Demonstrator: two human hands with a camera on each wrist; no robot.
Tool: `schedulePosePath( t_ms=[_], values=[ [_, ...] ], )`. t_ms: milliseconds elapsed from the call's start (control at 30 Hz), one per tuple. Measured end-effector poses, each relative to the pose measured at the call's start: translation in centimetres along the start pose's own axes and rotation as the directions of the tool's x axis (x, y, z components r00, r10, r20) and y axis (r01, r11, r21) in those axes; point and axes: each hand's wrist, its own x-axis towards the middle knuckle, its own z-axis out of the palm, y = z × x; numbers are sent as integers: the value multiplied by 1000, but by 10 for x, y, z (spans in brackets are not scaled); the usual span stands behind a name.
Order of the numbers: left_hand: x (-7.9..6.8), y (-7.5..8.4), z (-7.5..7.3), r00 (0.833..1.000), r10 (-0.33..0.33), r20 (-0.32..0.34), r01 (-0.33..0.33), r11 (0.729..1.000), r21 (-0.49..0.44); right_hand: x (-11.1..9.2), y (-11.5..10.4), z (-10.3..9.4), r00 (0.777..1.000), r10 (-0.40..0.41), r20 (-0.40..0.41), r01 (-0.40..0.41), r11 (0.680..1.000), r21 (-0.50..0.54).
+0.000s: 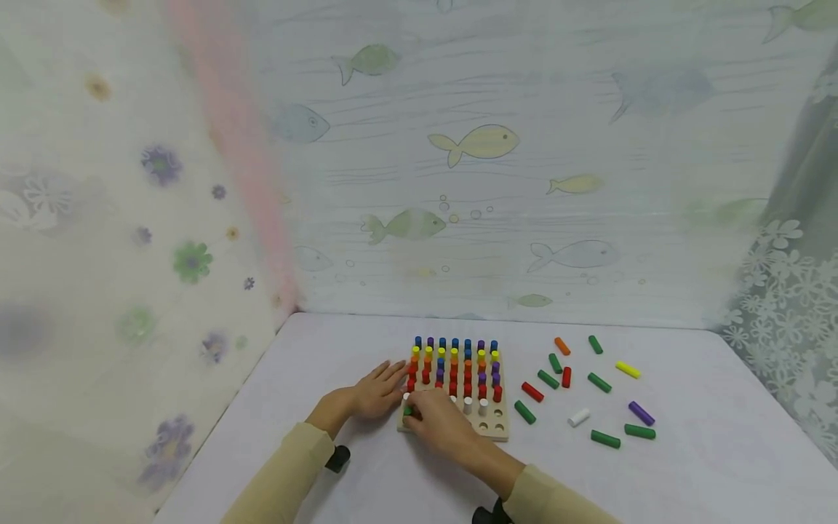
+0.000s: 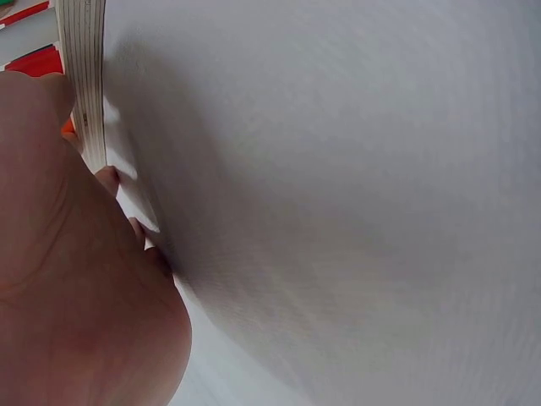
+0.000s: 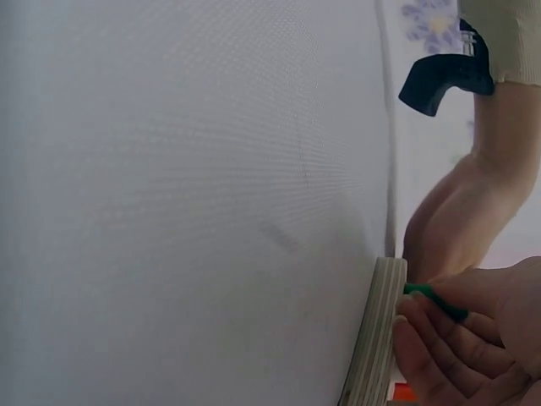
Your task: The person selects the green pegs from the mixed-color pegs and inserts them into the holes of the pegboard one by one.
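Observation:
A wooden pegboard (image 1: 494, 429) stands on the white table, with rows of blue, yellow, orange, purple, red and white pegs upright in it. My right hand (image 1: 441, 422) pinches a green peg (image 3: 435, 300) between thumb and fingers at the board's front left corner. In the right wrist view the peg's lower end meets the board's top face. My left hand (image 1: 376, 393) lies along the board's left side, fingers extended, with fingertips beside its edge. The left wrist view shows the palm against the layered board edge (image 2: 84, 85). Part of the front row is hidden behind my right hand.
Loose pegs lie scattered to the board's right: several green ones (image 1: 605, 439), red pegs (image 1: 532, 391), a white peg (image 1: 579, 418), a purple peg (image 1: 641, 413), a yellow peg (image 1: 628, 370) and an orange peg (image 1: 562, 346). A fish-patterned wall covering (image 1: 484, 291) rises behind the table.

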Motion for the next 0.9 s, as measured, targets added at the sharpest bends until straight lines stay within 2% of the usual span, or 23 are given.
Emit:
schedulePosePath(
  t_ms=[333,533,700,900],
  values=[
    [1,-2,1,1000,10,-4,-10,1000,-3,2,-2,6,999,14,-32,-15,1000,-22],
    [3,-5,3,1000,9,-4,-9,1000,-2,2,-2,4,1000,18,-15,-19,999,-27],
    [5,-9,5,1000,9,-3,-9,1000,-9,-4,-4,-6,999,33,22,-32,999,-18],
    [5,-9,5,1000,-1,-15,0,999,-51,-18,-4,-28,1000,-3,4,3,1000,13]
  ],
)
